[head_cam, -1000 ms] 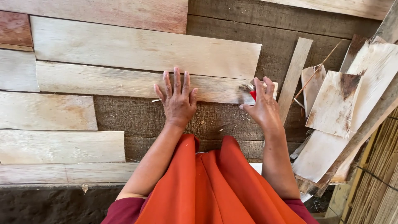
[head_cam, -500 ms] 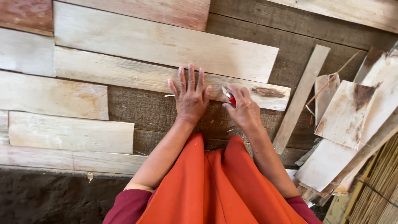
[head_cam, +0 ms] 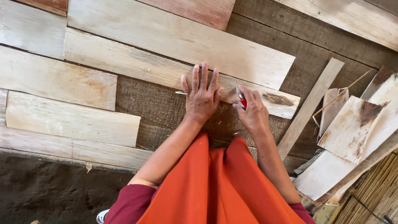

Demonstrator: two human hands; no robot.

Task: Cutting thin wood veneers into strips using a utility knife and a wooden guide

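Note:
My left hand [head_cam: 202,96] lies flat, fingers spread, on the lower edge of a long pale wooden strip [head_cam: 137,68] laid over a dark woven mat [head_cam: 157,112]. A thin pale sliver [head_cam: 180,93] sticks out beside its thumb. My right hand [head_cam: 253,112] sits just to the right, closed around a small red and silver tool [head_cam: 241,99] whose tip touches the same strip's lower edge. Both forearms reach out over orange cloth [head_cam: 215,186] at the bottom centre.
More pale strips lie in overlapping rows: a wide one [head_cam: 182,41] above, others at left [head_cam: 54,79] and lower left [head_cam: 70,120]. A narrow slat [head_cam: 311,105] leans diagonally at right, beside a pile of thin offcuts [head_cam: 352,128]. Bare soil [head_cam: 49,186] shows at bottom left.
My right hand with the tool has moved left, closer to my left hand, along the strip's edge. The view has shifted, so the strips sit further right and lower.

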